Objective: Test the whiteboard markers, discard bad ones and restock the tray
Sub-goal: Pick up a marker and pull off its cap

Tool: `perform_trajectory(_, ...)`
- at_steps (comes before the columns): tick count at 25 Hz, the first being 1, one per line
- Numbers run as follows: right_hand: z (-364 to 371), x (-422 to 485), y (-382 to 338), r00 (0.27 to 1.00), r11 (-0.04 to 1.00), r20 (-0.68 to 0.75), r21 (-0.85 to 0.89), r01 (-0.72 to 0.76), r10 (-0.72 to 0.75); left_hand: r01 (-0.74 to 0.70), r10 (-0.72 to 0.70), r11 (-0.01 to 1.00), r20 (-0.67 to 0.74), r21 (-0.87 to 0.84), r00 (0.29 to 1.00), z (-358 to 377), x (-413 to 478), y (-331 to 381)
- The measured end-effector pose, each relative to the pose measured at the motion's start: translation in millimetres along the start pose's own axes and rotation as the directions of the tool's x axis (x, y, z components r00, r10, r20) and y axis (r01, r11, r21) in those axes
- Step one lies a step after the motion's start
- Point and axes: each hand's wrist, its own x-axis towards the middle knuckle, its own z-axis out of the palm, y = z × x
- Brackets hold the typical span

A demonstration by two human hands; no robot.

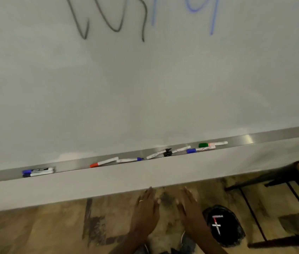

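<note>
A whiteboard (145,88) fills the upper view, with black scribbles (108,19) and blue strokes (200,11) near the top. Its metal tray (71,165) holds several markers: two blue-capped ones (37,172) at the left, a red-capped one (103,162), a blue-capped one (129,160), a black-capped one (168,152), another blue-capped one (200,149) and a green-capped one (213,144). My left hand (146,211) and my right hand (191,209) hover flat below the tray's front edge, fingers spread, holding nothing.
A black bin (222,225) lined with a bag stands on the floor to the right of my right hand, with discarded markers (216,224) inside. A dark-framed table or chair (291,189) stands at the right. The floor is worn and mottled brown.
</note>
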Motion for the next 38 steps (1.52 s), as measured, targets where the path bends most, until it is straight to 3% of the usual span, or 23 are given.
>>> perform_trajectory(9, 71, 21, -123, 0.935, 0.934, 0.195, -0.148, 0.326, -0.295, 0.168, -0.171, 0.985, -0.209, -0.031, 0.963, -90, -29, -115)
perform_trajectory(17, 95, 99, -226, 0.796, 0.774, 0.198, -0.190, 0.604, -0.572, 0.264, -0.232, 0.961, -0.280, 0.085, 0.932, -137, 30, -158)
perform_trajectory(25, 125, 186, -260, 0.683, 0.628, 0.391, -0.279, 0.727, -0.617, 0.359, -0.291, 0.907, -0.289, 0.219, 0.912, -162, 95, -204)
perform_trajectory(29, 125, 202, -271, 0.633, 0.543, 0.464, -0.329, 0.773, -0.620, 0.346, -0.278, 0.908, -0.279, 0.236, 0.919, -164, 104, -210)
perform_trajectory(33, 132, 200, -283, 0.640, 0.576, 0.451, -0.291, 0.764, -0.622, 0.280, -0.212, 0.938, -0.303, 0.204, 0.929, -170, 102, -224)
perform_trajectory(36, 127, 192, -297, 0.642, 0.617, 0.407, -0.212, 0.758, -0.650, 0.136, -0.084, 0.976, -0.282, 0.170, 0.956, -198, 95, -232)
perform_trajectory(38, 116, 182, -307, 0.654, 0.637, 0.346, -0.180, 0.750, -0.672, -0.037, 0.077, 0.989, -0.284, 0.142, 0.956, -226, 89, -232)
